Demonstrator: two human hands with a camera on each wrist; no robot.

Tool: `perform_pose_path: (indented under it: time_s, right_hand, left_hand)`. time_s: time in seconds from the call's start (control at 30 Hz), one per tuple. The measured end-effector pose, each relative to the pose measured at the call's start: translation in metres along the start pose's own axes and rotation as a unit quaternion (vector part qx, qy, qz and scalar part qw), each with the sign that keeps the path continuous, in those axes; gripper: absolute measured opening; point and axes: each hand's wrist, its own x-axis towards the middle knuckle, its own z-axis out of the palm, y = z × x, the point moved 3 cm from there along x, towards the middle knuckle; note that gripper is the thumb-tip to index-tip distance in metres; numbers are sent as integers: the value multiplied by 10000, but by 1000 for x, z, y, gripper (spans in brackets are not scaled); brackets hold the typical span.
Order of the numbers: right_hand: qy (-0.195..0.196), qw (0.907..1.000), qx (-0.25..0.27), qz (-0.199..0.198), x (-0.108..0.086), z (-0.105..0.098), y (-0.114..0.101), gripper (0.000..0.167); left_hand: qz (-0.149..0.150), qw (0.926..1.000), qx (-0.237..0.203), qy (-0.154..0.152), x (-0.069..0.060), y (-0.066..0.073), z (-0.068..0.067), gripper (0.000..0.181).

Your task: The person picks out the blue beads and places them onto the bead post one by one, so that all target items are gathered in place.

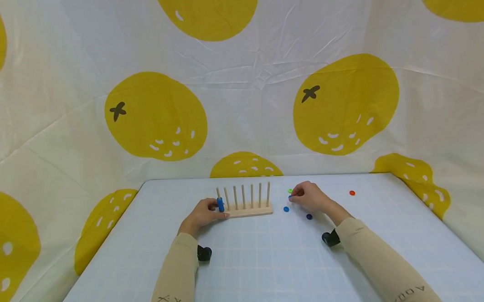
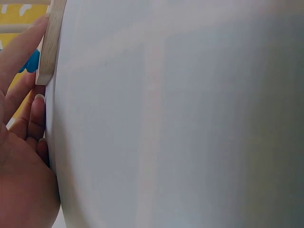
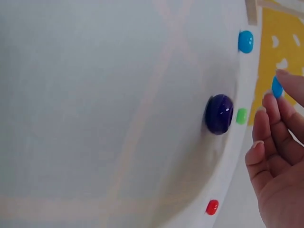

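A wooden rack [image 1: 251, 211] with a row of upright pegs stands toward the far side of the table, blue rings [image 1: 220, 204] stacked on its leftmost peg. My left hand [image 1: 204, 213] grips the rack's left end, thumb along the front of the base. In the left wrist view the other fingers lie behind that end. To the right of the rack, my right hand [image 1: 310, 196] pinches a blue ring [image 3: 277, 87] between thumb and fingertips, above the table. Near it lie another blue ring [image 1: 286, 209], a dark purple ring [image 1: 309, 216] and a green ring [image 1: 290, 191].
Farther right on the table [image 1: 256, 269] lies an orange-red ring [image 1: 352, 192]. A white curtain [image 1: 256, 109] with big yellow fruit prints hangs behind the table and along its sides. Dark wrist cameras [image 1: 204, 253] sit below both sleeves.
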Motion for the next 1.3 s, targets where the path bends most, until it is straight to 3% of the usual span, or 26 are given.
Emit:
perform_pose_path:
  time_s: [0.63,1.3]
  right_hand:
    - [221,9915,250,-1261,-16,4,-45,16]
    - [388,9780,325,-2022,-18,25,-108,12]
  left_hand:
    - [20,10000,-25,-14,2,-2,1,67]
    - [124,9999,71,-16,4,-3,-1,68]
